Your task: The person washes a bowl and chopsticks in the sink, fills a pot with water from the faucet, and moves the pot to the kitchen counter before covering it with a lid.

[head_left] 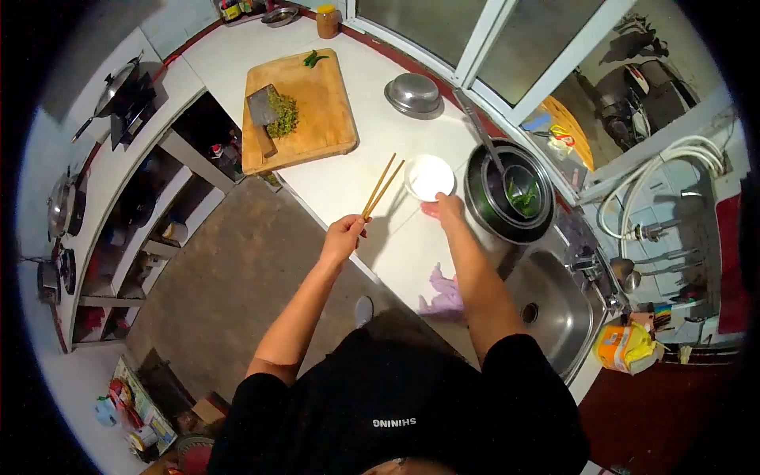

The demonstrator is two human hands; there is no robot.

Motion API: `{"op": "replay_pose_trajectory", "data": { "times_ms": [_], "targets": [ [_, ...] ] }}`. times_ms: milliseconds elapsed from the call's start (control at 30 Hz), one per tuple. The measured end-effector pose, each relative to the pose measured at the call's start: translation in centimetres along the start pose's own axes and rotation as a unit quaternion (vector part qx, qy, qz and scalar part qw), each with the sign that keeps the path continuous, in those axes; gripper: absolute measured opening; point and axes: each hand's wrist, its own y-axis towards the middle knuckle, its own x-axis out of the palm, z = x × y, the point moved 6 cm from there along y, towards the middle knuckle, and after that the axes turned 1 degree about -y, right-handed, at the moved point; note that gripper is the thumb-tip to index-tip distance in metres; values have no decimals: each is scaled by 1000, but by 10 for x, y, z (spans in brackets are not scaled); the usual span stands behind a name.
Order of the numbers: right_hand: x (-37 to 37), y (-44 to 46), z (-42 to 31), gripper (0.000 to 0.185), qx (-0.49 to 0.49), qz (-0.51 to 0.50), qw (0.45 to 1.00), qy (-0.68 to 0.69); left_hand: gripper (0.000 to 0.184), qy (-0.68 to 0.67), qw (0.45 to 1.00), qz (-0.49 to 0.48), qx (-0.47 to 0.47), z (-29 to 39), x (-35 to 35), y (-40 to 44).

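My left hand (343, 240) is closed around a pair of wooden chopsticks (381, 188), their tips pointing up and away from me. With my right hand (446, 208) I grip the near rim of a white bowl (430, 177) at the counter. Farther left, a wooden cutting board (317, 136) carries chopped green peppers (283, 115), and a cleaver (262, 107) lies beside them. Whole green peppers (314, 58) rest at the board's far edge. Right of the bowl, stacked dark pans (483, 190) hold some green pieces and a ladle.
An upturned metal bowl (414, 95) stands near the window. The sink (564, 305) is to my right, with a purple cloth (443, 294) on the counter's near edge. At the far left a wok (119, 85) sits on a stove. A jar (327, 21) stands at the back.
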Motion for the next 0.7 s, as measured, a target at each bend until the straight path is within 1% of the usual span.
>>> {"op": "replay_pose_trajectory", "data": {
  "times_ms": [33,67,167,233,267,300,367,400,433,467,533,633,667,700],
  "targets": [
    [11,-9,-20,29,14,14,999,40,23,22,1000,6,21,-1,-6,14],
    [16,3,-24,27,11,6,998,58,23,44,998,11,42,-1,-9,29],
    [26,19,-41,26,30,32,997,60,26,105,991,6,83,11,-7,69],
    [30,27,-40,29,36,41,995,82,27,151,982,2,115,19,5,95],
    [32,30,-36,30,39,38,994,99,28,195,976,-15,101,20,13,109],
    [32,35,-31,31,41,36,992,116,27,238,958,12,156,27,21,121],
    [33,28,-27,35,6,7,995,100,27,319,907,65,266,36,41,138],
    [34,19,-30,36,-7,-4,996,91,23,337,905,59,255,46,52,141],
    [34,7,-34,37,-19,-17,997,80,21,364,889,56,274,51,62,146],
    [35,-8,-34,39,-11,-45,996,80,20,391,871,55,292,56,70,151],
    [36,-41,-31,38,34,-94,992,80,19,441,832,49,333,59,84,161],
    [27,-82,-16,35,90,-153,980,87,22,494,795,46,349,58,98,174],
    [22,-94,-9,35,107,-171,975,91,23,497,795,43,345,58,101,177],
    [13,-99,-1,34,100,-166,978,82,24,501,794,41,341,58,105,179]
  ]
}}
